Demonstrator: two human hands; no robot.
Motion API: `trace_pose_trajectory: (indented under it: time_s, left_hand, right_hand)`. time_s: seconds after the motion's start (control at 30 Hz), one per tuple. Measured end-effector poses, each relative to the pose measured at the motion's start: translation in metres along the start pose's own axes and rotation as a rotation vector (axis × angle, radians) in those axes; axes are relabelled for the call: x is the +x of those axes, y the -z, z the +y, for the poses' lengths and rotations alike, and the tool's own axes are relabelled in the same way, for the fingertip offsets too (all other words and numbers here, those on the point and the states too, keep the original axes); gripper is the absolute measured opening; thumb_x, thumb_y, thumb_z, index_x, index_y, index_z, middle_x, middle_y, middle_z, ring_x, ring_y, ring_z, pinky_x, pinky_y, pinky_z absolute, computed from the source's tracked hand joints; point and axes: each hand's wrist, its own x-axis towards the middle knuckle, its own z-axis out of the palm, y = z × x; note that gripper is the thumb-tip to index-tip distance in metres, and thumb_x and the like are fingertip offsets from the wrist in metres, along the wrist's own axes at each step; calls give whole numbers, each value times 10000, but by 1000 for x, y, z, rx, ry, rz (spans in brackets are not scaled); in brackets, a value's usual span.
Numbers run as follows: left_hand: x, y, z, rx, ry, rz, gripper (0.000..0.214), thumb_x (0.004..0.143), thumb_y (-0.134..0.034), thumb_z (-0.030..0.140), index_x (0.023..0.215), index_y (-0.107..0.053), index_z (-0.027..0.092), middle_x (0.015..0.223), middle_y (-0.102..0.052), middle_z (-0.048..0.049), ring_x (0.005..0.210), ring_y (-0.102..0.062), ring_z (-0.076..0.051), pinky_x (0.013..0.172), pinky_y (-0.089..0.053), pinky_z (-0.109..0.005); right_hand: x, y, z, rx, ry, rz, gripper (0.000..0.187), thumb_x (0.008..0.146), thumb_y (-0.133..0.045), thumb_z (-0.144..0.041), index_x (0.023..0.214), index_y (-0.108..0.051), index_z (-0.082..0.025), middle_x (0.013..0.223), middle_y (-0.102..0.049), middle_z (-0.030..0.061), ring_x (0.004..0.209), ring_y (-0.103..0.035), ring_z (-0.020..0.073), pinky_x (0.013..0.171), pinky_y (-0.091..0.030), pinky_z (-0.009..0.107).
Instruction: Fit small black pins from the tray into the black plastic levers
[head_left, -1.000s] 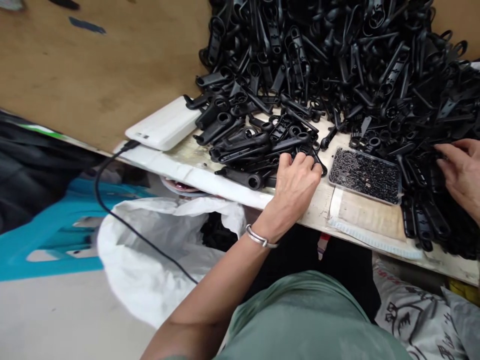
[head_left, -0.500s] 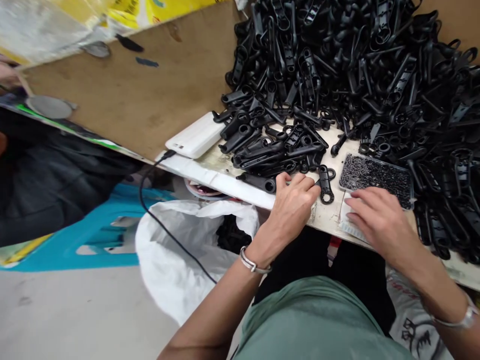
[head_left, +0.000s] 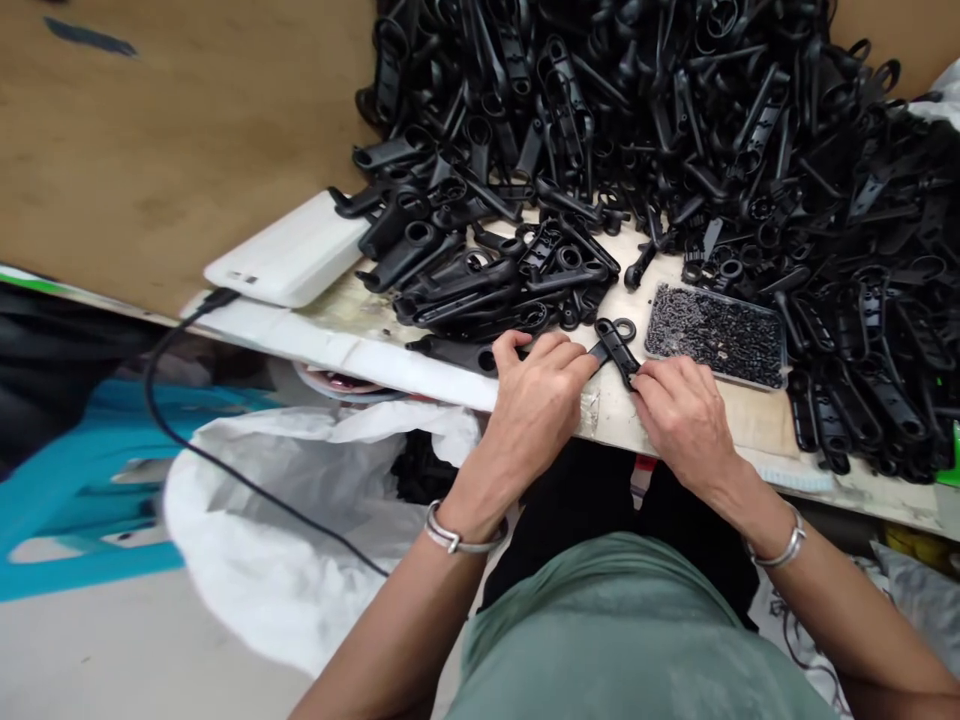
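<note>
On the left, a white box-shaped device (head_left: 292,250) with a black cable (head_left: 262,491) plugged in lies on a pale tabletop (head_left: 616,425), above an open white bag (head_left: 240,540). Next, a loose cluster of black plastic parts (head_left: 465,290) reaches toward the person's left hand (head_left: 536,405), whose fingers are curled at the tabletop's near edge; whether they grip anything is hidden. A slim black piece (head_left: 616,347) lies slanted between the hands, its near end pinched in the closed fingers of the right hand (head_left: 686,425). Just behind that hand is a clear tray (head_left: 716,335) of tiny dark pieces; farther right, more black parts (head_left: 855,410) lie side by side.
</note>
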Motion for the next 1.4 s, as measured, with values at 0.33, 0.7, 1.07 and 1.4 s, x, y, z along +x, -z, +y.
trace_pose_trajectory:
  time_s: [0.33,0.7,1.07,1.4]
  left_hand:
    - [-1,2,-5,-62,-5,29,254,923,-471,67,921,-669,225,995,-761,-19,1059,-635,-217,983,-285,-486]
    - [7,-7,-2,-24,44,7,270,923,-439,65,889,-650,231,932,-756,-22,974,-628,-222,1020,-259,-536]
    - [5,2,-15,-118,-32,-19,308,902,-442,47,860,-685,234,905,-766,17,1022,-636,-197,990,-234,-479]
    - [97,-10,0,330,-226,-19,258,965,-478,89,817,-668,179,836,-654,-59,963,-556,-224,877,-372,-407]
  right_hand:
    - [-49,39,48,363,78,-107,163,956,-509,-100,1027,-627,-187,1138,-649,126,1045,-584,231,891,-512,399]
    - [-58,37,72,323,91,-215,233,983,-456,-123,1084,-645,-215,1237,-643,109,1116,-609,229,932,-514,399]
    - [-55,40,76,311,175,-209,199,967,-482,-81,1033,-626,-201,1178,-674,79,1134,-593,217,936,-508,369]
    - [-58,26,72,339,167,-82,226,921,-580,-69,1121,-592,-174,1196,-658,122,1104,-602,243,960,-522,420]
